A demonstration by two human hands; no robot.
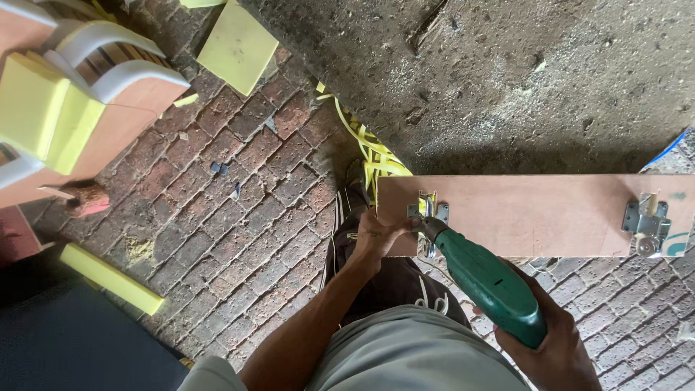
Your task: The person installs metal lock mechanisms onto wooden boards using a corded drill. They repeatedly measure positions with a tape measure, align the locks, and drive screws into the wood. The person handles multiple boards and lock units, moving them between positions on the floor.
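Grey shirt fabric (405, 347) is filling the bottom edge, nearest the lens, with dark striped trousers (384, 279) showing just beyond it.

Item 1: green power drill (489, 282), lying slantwise from lower right to upper left, its tip meeting a metal bracket (427, 212) at the left end of the board. Right hand (557, 347) is wrapping fully closed around the drill's rear grip.

Item 2: plywood board (536, 213), reddish-brown, lying flat and level across the frame over the brick floor (239, 217). Left hand (376, 235) is curling closed over the board's left near corner, fingers pressing just beside the bracket.

Item 3: second metal bracket with a caster wheel (646, 228), sitting at the board's right end, well apart from the drill.

Item 4: yellow strapping (373, 156), trailing in a tangle behind the board's left end.

Item 5: yellow foam pieces, one slab (237, 47) near the top, one strip (112, 279) at lower left.

Item 6: wooden chair frames with yellow cushions (65, 108), standing at far left.
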